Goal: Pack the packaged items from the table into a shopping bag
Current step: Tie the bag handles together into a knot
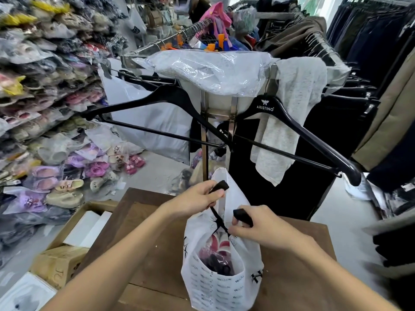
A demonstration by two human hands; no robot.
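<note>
Bag held by both handles, near the desk's front edge.
Our left hand and right hand each pinch a black handle; thin, floppy, probably light — we lift there.

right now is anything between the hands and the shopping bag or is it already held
Nothing visible stands between them. The left hand grips one black handle and the right hand grips the other, holding the white shopping bag open on the wooden table, with packaged items already inside.
</note>
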